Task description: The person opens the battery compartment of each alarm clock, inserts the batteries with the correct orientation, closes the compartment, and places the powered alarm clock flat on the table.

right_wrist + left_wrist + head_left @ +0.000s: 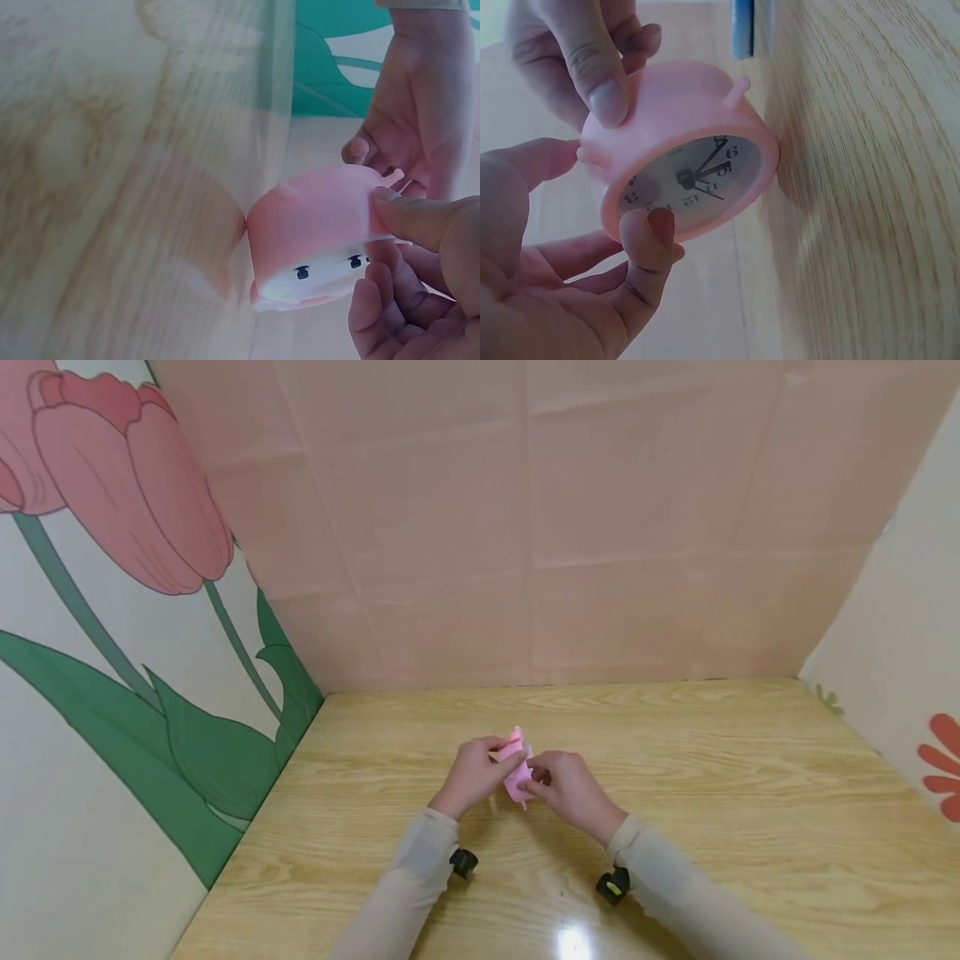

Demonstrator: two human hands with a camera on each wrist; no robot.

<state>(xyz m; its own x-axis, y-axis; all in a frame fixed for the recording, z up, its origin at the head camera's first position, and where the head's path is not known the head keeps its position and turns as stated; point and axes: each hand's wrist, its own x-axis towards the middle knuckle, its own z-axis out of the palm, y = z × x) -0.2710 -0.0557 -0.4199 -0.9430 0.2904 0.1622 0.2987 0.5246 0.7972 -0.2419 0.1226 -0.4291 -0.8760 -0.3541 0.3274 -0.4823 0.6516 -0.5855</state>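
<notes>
Head view: at far left, a painted tulip [135, 485]; then the left hand [477, 772], thumb and fingers gripping a pink clock [682, 150] whose edge touches the wooden table [750, 760]; then the right hand [570, 789], pinching its casing [322, 206]; at far right, a painted red flower [943, 759].

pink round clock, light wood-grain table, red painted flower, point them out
Pink round clock [681, 166]: left wrist view, on its dial
Light wood-grain table [720, 768]: head view, bare top
Red painted flower [942, 760]: head view, a petal
</notes>
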